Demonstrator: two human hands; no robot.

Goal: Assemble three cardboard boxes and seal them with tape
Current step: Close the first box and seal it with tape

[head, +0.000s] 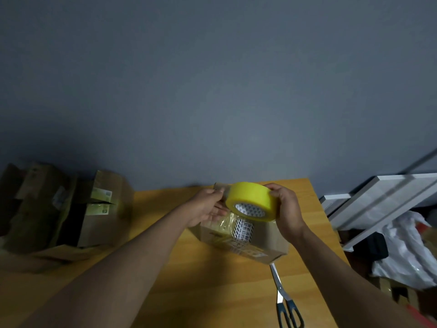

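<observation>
A thick yellow roll of tape (251,201) is held in the air above a small cardboard box (264,240) that stands on the wooden table (212,280). My right hand (287,207) grips the roll from its right side. My left hand (209,205) pinches the loose end of the tape at the roll's left, a short clear strip stretched between them. The box top carries old tape and a black-and-white printed label. Its far side is hidden behind the roll and my hands.
Scissors (285,301) with dark handles lie on the table just in front of the box. Several other cardboard boxes (71,209), blurred, are piled at the left. White boards (383,202) and a white plastic bag (406,254) sit beyond the table's right edge.
</observation>
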